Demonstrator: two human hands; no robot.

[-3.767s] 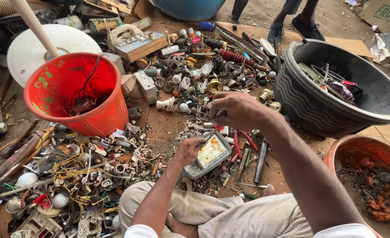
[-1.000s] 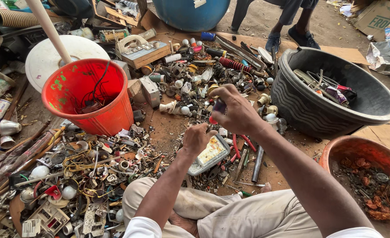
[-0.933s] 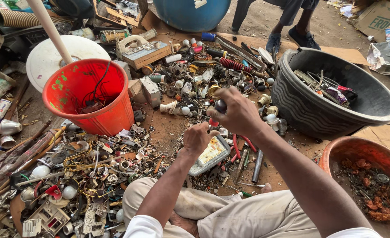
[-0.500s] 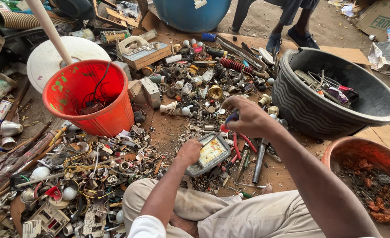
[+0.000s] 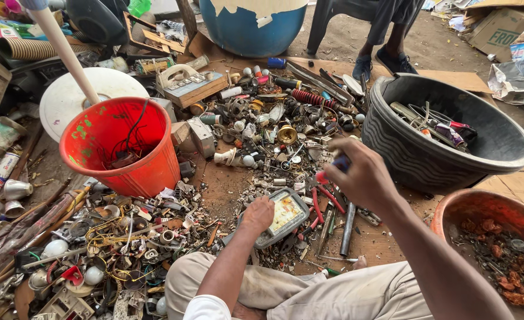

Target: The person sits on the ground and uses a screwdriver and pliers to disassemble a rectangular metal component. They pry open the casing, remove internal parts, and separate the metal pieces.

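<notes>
My left hand [image 5: 257,213] presses on the near edge of a small grey flat device [image 5: 281,216] with a yellowish face, holding it down on the ground in front of my knees. My right hand [image 5: 363,176] hovers to the right and above it, closed around a thin tool [image 5: 332,169] with a blue and red handle whose tip points left toward the device. Red-handled pliers [image 5: 320,204] and a metal rod [image 5: 347,220] lie just right of the device.
A red bucket [image 5: 90,139] with wires stands at left. A black tub [image 5: 416,160] of scrap sits at right, and a brown bowl [image 5: 469,204] of rusty bits lies near right. Metal scrap [image 5: 274,124] covers the ground. Another person's feet [image 5: 386,62] stand behind.
My right hand has swung right and down with the tool, away from the scrap pile. My left hand has stayed on the grey device.
</notes>
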